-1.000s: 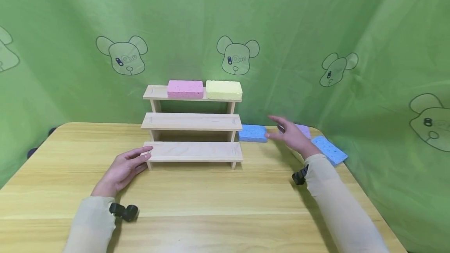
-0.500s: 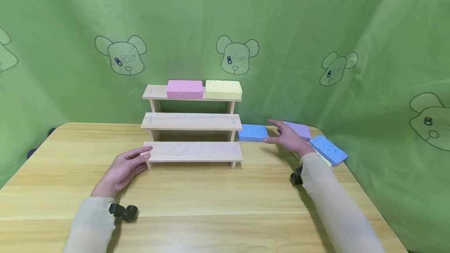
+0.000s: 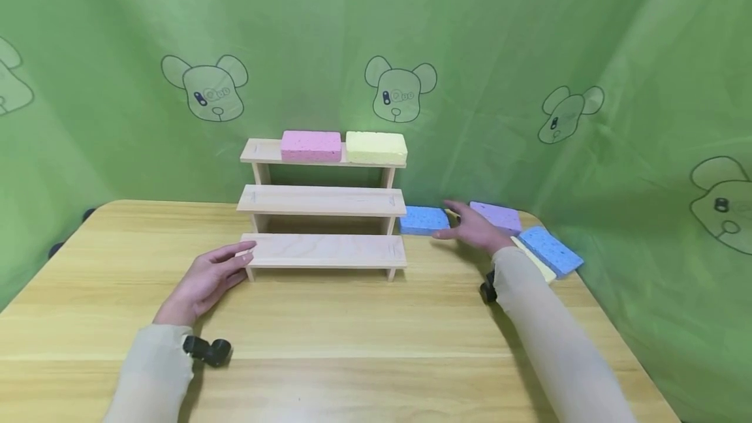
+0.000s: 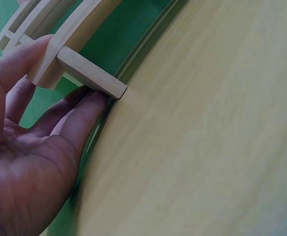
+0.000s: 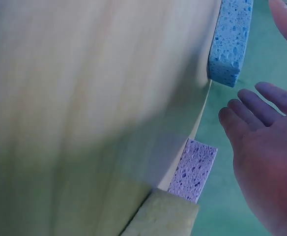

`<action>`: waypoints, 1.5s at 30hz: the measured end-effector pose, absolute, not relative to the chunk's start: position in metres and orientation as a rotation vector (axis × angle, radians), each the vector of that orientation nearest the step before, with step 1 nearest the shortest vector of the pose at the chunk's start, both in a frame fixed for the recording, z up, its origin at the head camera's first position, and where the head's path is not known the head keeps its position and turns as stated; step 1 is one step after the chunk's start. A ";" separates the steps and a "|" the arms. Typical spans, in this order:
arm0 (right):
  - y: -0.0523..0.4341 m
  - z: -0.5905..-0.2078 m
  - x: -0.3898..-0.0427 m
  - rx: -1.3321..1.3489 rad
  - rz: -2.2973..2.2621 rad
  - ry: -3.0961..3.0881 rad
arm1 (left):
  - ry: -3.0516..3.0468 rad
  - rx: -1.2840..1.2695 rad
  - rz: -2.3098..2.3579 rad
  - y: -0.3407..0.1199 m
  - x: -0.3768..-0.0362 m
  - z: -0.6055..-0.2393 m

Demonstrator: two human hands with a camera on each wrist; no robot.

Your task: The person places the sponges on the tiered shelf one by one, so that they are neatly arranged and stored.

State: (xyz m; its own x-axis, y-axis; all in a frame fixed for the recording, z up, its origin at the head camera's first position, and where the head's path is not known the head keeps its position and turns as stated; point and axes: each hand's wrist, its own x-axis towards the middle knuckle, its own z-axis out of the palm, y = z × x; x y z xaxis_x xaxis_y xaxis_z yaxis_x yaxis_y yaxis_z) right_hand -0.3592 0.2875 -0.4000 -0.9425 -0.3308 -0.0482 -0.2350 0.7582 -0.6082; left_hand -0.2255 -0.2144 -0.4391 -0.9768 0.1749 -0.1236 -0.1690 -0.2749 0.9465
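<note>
A three-step wooden display shelf [image 3: 322, 201] stands on the table, with a pink sponge [image 3: 311, 147] and a yellow sponge [image 3: 376, 148] side by side on its top step. My left hand [image 3: 205, 282] holds the left end of the bottom step; in the left wrist view its fingertips [image 4: 98, 101] lie against the leg under the board. My right hand [image 3: 476, 227] is spread, thumb apart from the fingers, just right of a blue sponge [image 3: 424, 220] lying by the shelf. In the right wrist view that blue sponge [image 5: 230, 42] is beyond the fingertips and nothing is in the palm.
Behind the right hand lies a purple sponge [image 3: 497, 217]. A second blue sponge [image 3: 551, 250] rests partly over a pale yellow sponge [image 3: 537, 263] near the table's right edge. A green curtain [image 3: 470, 51] hangs close behind the table [image 3: 329, 344].
My right hand has moved left and a little lower toward the blue sponge beside the shelf, uncovering the purple and pale yellow sponges. The left hand has stayed at the shelf.
</note>
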 end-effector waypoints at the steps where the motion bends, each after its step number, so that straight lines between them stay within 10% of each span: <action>1: 0.286 -0.400 -0.361 -0.457 -0.923 2.807 | 1.740 0.004 2.352 -0.214 -0.226 -0.439; 45: 0.295 -0.397 -0.361 -0.489 -0.879 2.858 | 1.726 0.012 2.365 -0.213 -0.225 -0.439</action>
State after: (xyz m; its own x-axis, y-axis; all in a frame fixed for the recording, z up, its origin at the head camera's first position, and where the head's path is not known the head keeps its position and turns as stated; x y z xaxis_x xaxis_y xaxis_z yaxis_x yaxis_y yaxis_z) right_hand -0.3611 0.2945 -0.3966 -0.9418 -0.3359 -0.0123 -0.2710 0.7802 -0.5638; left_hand -0.2246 -0.2128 -0.4390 -0.9772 0.1762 -0.1188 -0.1669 -0.2900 0.9424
